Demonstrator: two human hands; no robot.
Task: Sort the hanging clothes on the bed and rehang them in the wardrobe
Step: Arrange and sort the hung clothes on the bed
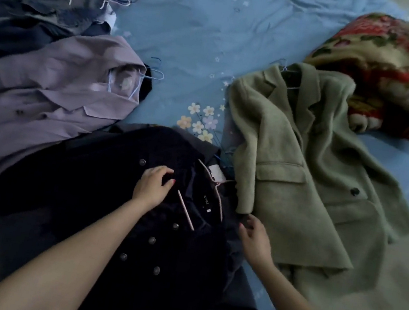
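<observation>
Bottom center, left hand (152, 185) grips dark coat (121, 208) collar by pink hanger (185, 210); right hand (255, 235) relaxed, fingers loose, just beside green coat (302, 169) on bed (204, 22).

free: bare sheet (190, 28) centre-top | blocked: lilac coat (53, 95) left, green coat (302, 169) right

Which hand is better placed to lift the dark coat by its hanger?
Probably the left hand: it already rests on the dark coat beside the pink hanger. The right hand lies farther off, near the green coat.
</observation>
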